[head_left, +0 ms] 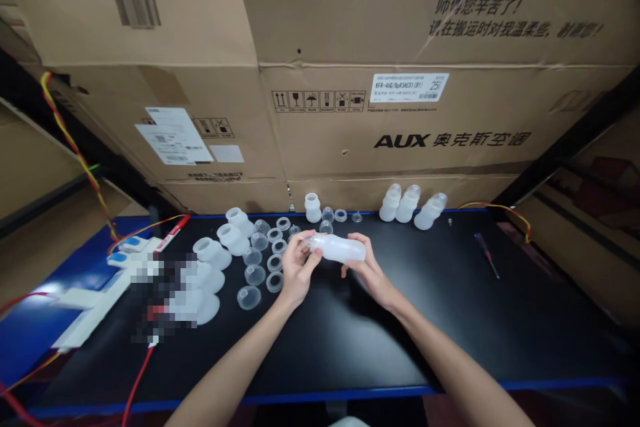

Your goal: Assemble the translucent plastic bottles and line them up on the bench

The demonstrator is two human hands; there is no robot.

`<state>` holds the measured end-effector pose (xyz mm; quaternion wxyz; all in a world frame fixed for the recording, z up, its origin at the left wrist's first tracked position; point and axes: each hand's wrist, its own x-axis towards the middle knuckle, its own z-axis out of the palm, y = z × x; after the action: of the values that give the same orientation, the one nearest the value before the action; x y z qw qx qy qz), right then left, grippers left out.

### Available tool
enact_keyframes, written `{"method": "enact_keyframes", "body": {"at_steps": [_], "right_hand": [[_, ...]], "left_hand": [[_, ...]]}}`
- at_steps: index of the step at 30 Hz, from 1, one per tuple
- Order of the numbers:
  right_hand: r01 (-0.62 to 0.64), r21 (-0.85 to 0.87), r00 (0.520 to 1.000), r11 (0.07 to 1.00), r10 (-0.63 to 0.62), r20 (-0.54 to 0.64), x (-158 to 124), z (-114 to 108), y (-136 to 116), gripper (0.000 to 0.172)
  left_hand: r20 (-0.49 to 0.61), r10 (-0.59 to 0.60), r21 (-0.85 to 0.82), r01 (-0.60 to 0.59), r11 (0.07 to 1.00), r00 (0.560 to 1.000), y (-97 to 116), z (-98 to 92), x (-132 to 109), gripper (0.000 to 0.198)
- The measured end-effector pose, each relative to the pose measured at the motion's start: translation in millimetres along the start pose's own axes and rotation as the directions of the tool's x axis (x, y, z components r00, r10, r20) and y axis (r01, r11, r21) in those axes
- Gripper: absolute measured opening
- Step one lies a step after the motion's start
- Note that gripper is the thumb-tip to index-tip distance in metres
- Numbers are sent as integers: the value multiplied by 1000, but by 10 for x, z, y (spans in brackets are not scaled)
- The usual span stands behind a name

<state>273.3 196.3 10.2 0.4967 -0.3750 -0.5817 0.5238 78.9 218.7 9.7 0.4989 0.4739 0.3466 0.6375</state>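
Note:
A milky-white baby bottle [343,249] lies sideways between my hands, above the black mat. My left hand [299,268] is closed around its narrow, capped end at the left. Around the base at the right, the fingers of my right hand [371,273] are wrapped. Close to my left hand, clear dome caps [255,274] and clear rings [275,281] lie in rows. Several open-topped white bottles [233,239] stand farther left. Beyond my hands is one more open bottle [313,208], with a few clear parts beside it.
Three capped bottles [408,203] stand at the back right. A screwdriver [486,255] lies on the right side of the black mat [450,320]. A white power strip [107,297] with cables runs along the left. Large cardboard boxes [330,140] wall off the back.

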Motion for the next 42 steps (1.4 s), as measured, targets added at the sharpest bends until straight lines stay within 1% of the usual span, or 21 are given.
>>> {"method": "enact_keyframes", "body": {"at_steps": [3,5,7,8,10,12,13,14,16,18,19,21,24,27,31,33,35,37,38,40,42], "right_hand": [[101,-153,983,983,-123,-136,-20,35,-36,57],[74,-131,983,989,-95,-157,-12,56,-62,56],[-49,-33,993,998,46,-109,13,62,-75,54],[-135,24,988,991,136,-70,31,59,-74,59],[-313,128,950,941,311,35,72,46,-57,75],[-419,185,908,889,402,121,110,32,-26,88],[-425,192,905,885,406,131,124,27,-10,91],[-393,190,919,900,380,103,133,23,5,91],[-238,155,968,959,247,-41,133,12,19,85],[-39,36,984,999,45,-174,114,-7,5,68],[59,-59,977,996,-70,-200,101,-21,-12,58],[227,-271,951,935,-273,-147,81,-51,-54,48],[365,-460,905,809,-425,-29,74,-85,-99,41],[357,-492,905,794,-424,-26,85,-103,-99,40],[191,-475,966,859,-251,-66,87,-120,-74,31],[151,-452,977,879,-202,-66,80,-119,-66,34],[204,-417,969,886,-244,-44,70,-108,-62,46],[306,-411,939,859,-343,-17,63,-94,-62,63],[349,-426,922,835,-387,-3,61,-88,-62,65],[393,-472,897,789,-442,9,61,-83,-63,55],[360,-503,909,786,-418,-2,65,-84,-63,48]], "left_hand": [[6,-6,-24,6,1000,1000,-19,-12,-1,51],[24,2,-30,-1,1000,1000,-12,-25,-11,50],[61,18,-14,-17,1000,998,15,-37,-25,50],[84,26,0,-26,1000,996,34,-39,-35,50],[122,36,29,-40,999,992,72,-28,-55,50],[108,47,43,-52,998,993,95,0,-74,50],[76,53,43,-57,997,996,95,17,-79,50],[33,58,38,-60,998,998,87,33,-79,50],[-61,49,13,-49,999,997,47,52,-58,51],[-144,11,-26,-14,1000,989,-8,44,-11,53],[-182,-12,-49,4,999,983,-35,29,18,55],[-235,-49,-90,29,996,971,-74,-16,77,57],[-228,-72,-116,46,992,971,-76,-82,139,57],[-197,-74,-105,54,993,978,-25,-111,161,57],[-164,-68,-101,51,994,984,40,-91,152,58],[-153,-70,-101,55,993,986,48,-70,139,57],[-156,-78,-94,63,994,985,40,-53,126,58],[-166,-82,-87,69,994,983,26,-45,118,59],[-167,-83,-84,70,994,982,19,-46,118,60],[-161,-83,-81,71,994,983,8,-56,122,59],[-153,-83,-78,72,994,985,3,-72,133,59]]}}
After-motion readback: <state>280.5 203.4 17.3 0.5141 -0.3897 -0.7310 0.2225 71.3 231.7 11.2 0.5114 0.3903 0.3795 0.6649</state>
